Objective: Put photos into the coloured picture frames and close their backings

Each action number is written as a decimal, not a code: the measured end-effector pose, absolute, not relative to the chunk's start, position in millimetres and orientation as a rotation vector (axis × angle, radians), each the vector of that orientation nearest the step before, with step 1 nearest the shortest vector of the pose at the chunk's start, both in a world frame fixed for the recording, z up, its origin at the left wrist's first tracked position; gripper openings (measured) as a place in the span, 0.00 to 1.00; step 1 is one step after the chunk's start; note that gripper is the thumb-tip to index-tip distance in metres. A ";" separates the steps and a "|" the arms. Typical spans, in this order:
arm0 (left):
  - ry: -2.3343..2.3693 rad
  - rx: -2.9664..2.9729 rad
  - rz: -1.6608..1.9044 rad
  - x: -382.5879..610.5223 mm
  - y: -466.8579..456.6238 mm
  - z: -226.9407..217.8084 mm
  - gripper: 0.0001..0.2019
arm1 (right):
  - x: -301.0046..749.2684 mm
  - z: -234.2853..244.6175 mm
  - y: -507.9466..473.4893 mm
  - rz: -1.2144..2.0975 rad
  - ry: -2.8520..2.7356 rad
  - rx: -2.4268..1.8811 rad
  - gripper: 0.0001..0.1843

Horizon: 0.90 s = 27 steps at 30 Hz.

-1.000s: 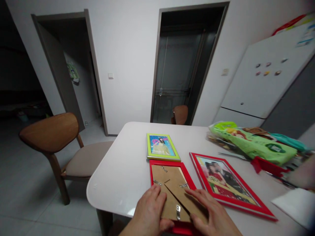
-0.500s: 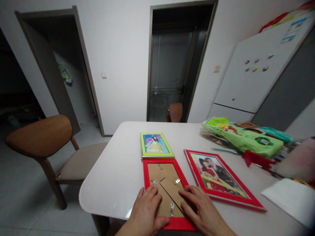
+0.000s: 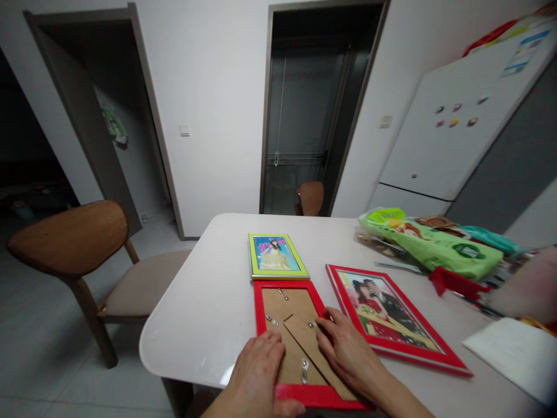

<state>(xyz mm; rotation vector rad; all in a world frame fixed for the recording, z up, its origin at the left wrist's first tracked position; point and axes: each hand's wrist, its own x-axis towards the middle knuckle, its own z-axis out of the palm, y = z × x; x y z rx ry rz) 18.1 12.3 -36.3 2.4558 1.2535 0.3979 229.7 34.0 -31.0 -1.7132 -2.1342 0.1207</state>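
A red photo frame point(image 3: 266, 302) lies face down on the white table point(image 3: 209, 313), its brown backing board with small metal clips turned up. My left hand point(image 3: 256, 377) lies flat on the near left part of the backing, fingers stretched out. My right hand point(image 3: 346, 351) rests on the right side of the backing, its fingertips at a metal clip near the right rim. Beyond it lies a small green frame point(image 3: 276, 256) with a picture face up. To the right lies a larger red frame point(image 3: 391, 316), also face up.
A green snack bag point(image 3: 429, 244) and other packets are piled at the table's right. White paper point(image 3: 516, 354) lies at the near right. A wooden chair point(image 3: 87, 255) stands to the left of the table. A white fridge point(image 3: 452, 133) and two dark doorways are behind.
My right hand has slid forward along the backing board to the clip at the right rim. My left hand has stayed in place. The view has shifted slightly.
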 end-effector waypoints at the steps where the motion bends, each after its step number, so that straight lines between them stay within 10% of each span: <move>1: 1.250 2.460 0.397 17.9 12.3 -36.3 0.39 | 229.3 -30.0 35.9 0.099 -2.142 -1.713 0.16; 27: 1.192 2.469 0.451 13.7 14.5 -36.0 0.34 | 176.5 -23.3 99.4 0.242 -2.138 -1.649 0.14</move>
